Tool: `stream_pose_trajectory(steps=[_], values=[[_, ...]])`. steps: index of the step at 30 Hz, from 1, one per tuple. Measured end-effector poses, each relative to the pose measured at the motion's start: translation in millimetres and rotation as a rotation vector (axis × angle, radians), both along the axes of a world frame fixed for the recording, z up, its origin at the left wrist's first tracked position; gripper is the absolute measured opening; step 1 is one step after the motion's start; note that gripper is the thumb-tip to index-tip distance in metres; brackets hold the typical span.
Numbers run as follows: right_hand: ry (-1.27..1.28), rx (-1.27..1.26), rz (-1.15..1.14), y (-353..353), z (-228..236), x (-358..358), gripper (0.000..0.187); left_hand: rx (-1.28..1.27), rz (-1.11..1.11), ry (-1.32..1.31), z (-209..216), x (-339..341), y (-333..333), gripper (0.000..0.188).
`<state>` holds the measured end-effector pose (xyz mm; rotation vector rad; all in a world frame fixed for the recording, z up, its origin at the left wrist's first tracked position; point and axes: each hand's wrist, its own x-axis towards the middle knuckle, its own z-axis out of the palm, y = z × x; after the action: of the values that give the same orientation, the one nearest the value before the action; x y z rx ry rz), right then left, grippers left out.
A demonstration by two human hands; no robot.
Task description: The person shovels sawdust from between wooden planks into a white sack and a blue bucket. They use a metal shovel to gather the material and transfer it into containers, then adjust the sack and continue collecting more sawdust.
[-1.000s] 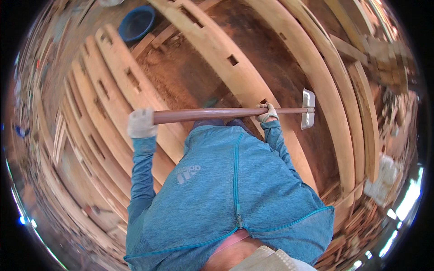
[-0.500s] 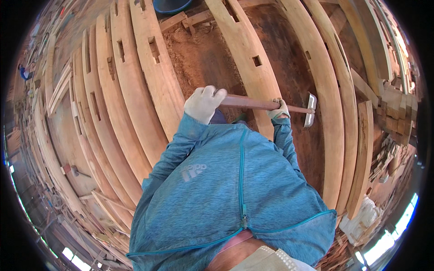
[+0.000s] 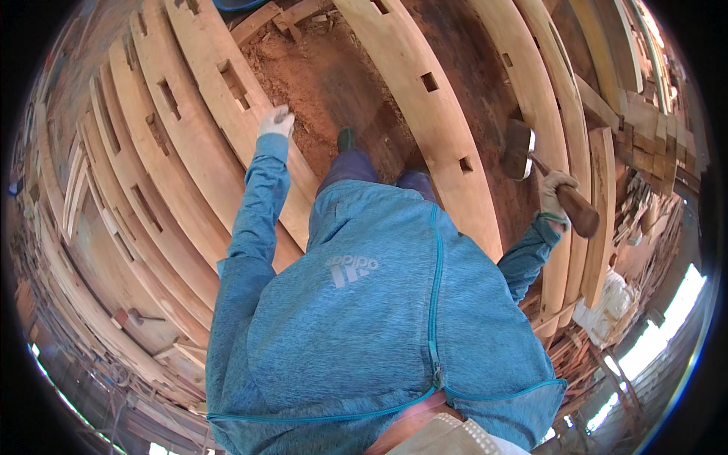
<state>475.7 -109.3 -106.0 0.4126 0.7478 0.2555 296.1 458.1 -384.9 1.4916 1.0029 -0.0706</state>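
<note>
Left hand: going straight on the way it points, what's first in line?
Probably the short wooden offcut beyond the sawdust patch, in line with the left hand. Depth is unclear from this view, so the hand might pass above it.

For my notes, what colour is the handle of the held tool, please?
The tool handle is reddish brown, clearest in the head view.

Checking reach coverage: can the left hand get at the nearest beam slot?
Likely yes: the left hand looks empty, and the slot lies uncovered close by, with nothing visible in between.
</note>
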Motion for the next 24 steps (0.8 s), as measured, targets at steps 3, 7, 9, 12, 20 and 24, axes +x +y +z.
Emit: stream_pose_trajectory(steps=[3, 7, 9, 12, 20, 24], values=[[0.023, 0.027, -0.037, 0, 6, 6, 0.012, 0.006, -0.185, 0.255, -76, -65, 68, 0.034], [0.057, 0.041, -0.111, -1, -6, 5, 0.014, -0.123, 0.097, 0.329, -118, -144, 61, 0.021], [0.014, 0.010, -0.121, 1, -8, 1, 0.014, -0.286, 0.236, 0.366, -117, -166, 55, 0.015], [-0.018, 0.001, -0.132, 16, -11, -3, 0.014, -0.490, 0.463, 0.358, -100, -201, 56, 0.009], [-0.087, -0.036, -0.119, 23, -11, -11, 0.015, -0.383, 0.552, 0.494, -77, -203, 57, 0.008], [-0.053, 0.005, -0.105, 24, -11, -4, 0.014, -0.240, 0.312, 0.311, -116, -196, 99, 0.007]])
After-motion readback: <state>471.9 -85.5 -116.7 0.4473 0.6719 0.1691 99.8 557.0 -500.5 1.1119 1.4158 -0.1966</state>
